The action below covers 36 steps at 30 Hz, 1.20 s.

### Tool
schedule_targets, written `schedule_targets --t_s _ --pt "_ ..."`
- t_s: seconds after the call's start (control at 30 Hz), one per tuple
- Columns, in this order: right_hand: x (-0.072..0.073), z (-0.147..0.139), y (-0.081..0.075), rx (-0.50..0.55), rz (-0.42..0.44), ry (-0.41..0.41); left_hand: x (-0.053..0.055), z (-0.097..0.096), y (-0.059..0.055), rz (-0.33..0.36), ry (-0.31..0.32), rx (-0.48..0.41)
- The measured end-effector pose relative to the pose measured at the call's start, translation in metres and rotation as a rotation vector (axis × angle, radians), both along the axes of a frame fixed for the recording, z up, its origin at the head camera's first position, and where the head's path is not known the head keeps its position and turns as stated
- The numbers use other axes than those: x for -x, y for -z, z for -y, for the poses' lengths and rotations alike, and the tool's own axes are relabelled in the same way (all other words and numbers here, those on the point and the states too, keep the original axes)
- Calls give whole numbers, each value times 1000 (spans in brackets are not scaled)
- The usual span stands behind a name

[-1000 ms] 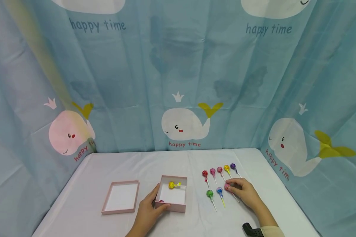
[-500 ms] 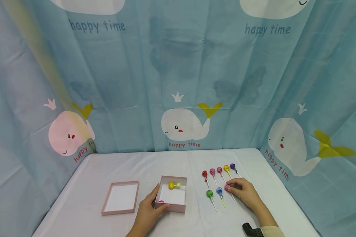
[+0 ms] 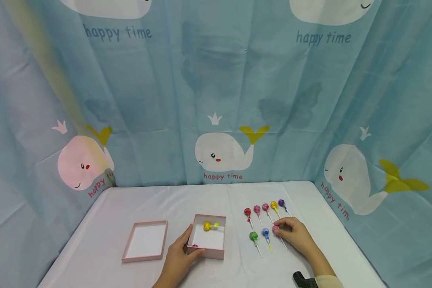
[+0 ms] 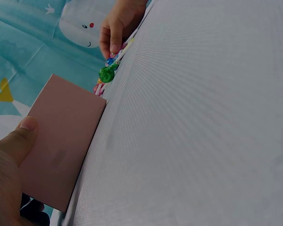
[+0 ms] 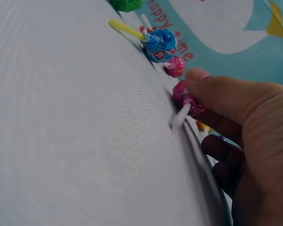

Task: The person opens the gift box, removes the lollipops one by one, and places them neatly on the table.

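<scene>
In the head view, my left hand (image 3: 177, 259) grips the near left corner of a pink open box (image 3: 213, 253), thumb on its front wall. The left wrist view shows that thumb pressed against the box's pink side (image 4: 66, 146). Inside lie a yellow lollipop (image 3: 207, 226) and a bit of a dark pink one (image 3: 195, 246), mostly hidden by the front wall. To the right, my right hand (image 3: 298, 235) pinches the head of a pink lollipop (image 5: 183, 96) between thumb and fingers. Its white stick (image 5: 180, 115) points back toward me, close over the cloth.
Beside the held lollipop lie a blue lollipop (image 3: 265, 232) and a green one (image 3: 253, 236). A row behind holds several more, from a red one (image 3: 247, 212) to a purple one (image 3: 281, 203). The pink box lid (image 3: 146, 258) lies at the left. A whale-print curtain (image 3: 223, 80) surrounds the white-covered table.
The pink lollipop's stick has swung slightly to the left under my right fingers. My left hand and the box keep their place; the head view has shifted a little.
</scene>
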State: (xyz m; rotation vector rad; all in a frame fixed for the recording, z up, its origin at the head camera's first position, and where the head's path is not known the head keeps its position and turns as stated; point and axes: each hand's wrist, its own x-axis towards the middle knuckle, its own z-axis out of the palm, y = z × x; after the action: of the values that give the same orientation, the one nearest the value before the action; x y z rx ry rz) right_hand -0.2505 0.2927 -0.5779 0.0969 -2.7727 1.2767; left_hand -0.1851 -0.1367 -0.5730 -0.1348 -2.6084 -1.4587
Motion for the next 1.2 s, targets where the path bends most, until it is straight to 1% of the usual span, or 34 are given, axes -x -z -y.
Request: schedule_targets --t_s 0.17,0.4,0.53,0.63,0.77,0.83,0.97,1.1,1.2 --pt "-1 1 -1 -6 2 21 -1 0 -1 7 -2 -7" --pt "-1 1 1 -1 6 15 -1 0 -1 0 1 -3" --pt "-1 0 -1 -2 -10 9 -2 1 -1 1 4 -11" --pt "-2 1 -5 -8 -32 7 -2 1 -1 -6 6 -9" --pt "-1 4 -16 -14 -106 -10 1 -1 -2 -24 10 -16" --pt "0 7 -23 -23 -157 -29 2 -2 -2 -31 12 -22" --pt "1 17 -37 -35 -219 -85 1 -3 -3 -16 6 -25" --pt "3 32 -54 -18 -253 -164 0 -2 -2 -7 9 -23" --pt "9 47 -69 -26 -291 -246 -1 1 -1 -19 18 -31"
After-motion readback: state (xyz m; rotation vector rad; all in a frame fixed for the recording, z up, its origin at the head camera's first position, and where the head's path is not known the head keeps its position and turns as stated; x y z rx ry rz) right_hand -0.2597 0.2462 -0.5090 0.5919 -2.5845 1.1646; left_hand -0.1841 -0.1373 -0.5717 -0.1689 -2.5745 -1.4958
